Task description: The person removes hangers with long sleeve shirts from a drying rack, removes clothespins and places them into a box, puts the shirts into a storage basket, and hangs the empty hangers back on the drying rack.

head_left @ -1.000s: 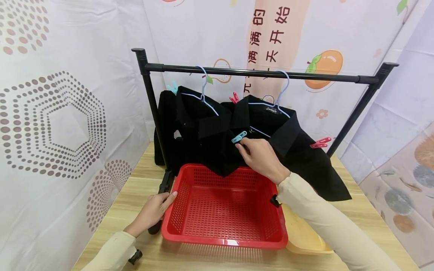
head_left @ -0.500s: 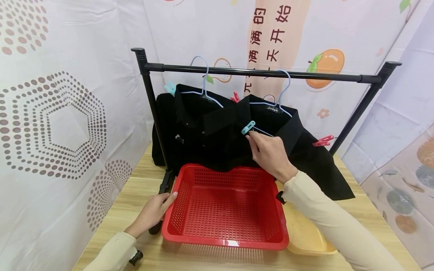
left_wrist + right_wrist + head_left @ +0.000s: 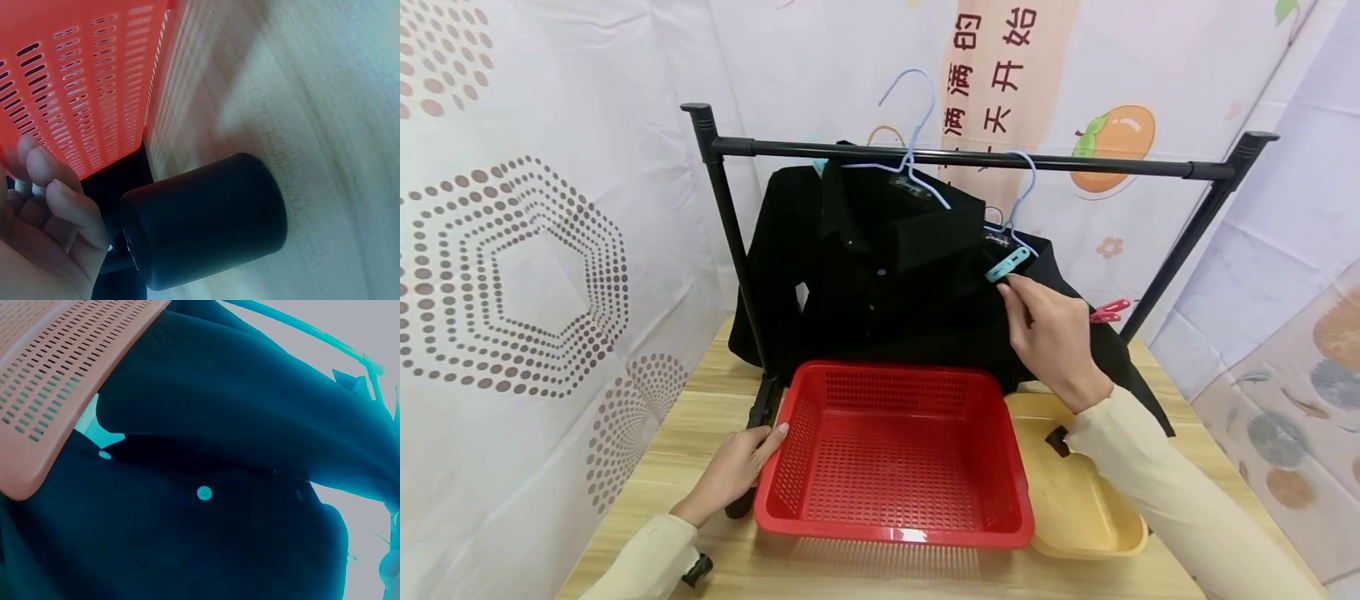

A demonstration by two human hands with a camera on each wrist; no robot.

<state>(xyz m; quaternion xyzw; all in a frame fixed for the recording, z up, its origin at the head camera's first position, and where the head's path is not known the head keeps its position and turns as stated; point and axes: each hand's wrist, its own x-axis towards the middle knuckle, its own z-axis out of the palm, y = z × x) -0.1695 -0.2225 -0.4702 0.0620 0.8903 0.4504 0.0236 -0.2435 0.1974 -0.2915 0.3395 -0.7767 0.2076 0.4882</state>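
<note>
In the head view, my right hand [image 3: 1051, 337] pinches the shoulder of a black shirt [image 3: 895, 275], right beside a teal clothespin [image 3: 1007, 263] clipped there. The shirt is on a light-blue hanger [image 3: 931, 100], whose hook tip stands above the black rail [image 3: 1075, 162]. Behind it, a second black shirt [image 3: 1120, 367] hangs on another blue hanger [image 3: 1026, 185]. My left hand [image 3: 730, 468] grips the left rim of a red basket [image 3: 891, 535], thumb over the edge. In the left wrist view, its fingers [image 3: 69, 200] lie along the basket's outer wall.
A yellow tray [image 3: 1097, 500] stands right of the basket, partly under my right sleeve. Red clothespins [image 3: 1108, 312] show on the rear shirt. The rack's left post [image 3: 733, 242] and black foot [image 3: 743, 504] are close to my left hand. Printed curtains [image 3: 550, 250] surround the wooden table [image 3: 677, 408].
My right hand has moved right and up, carrying the teal-clipped shirt with it. The hanger's hook has risen off the rail and shifted right. My left hand stays on the basket.
</note>
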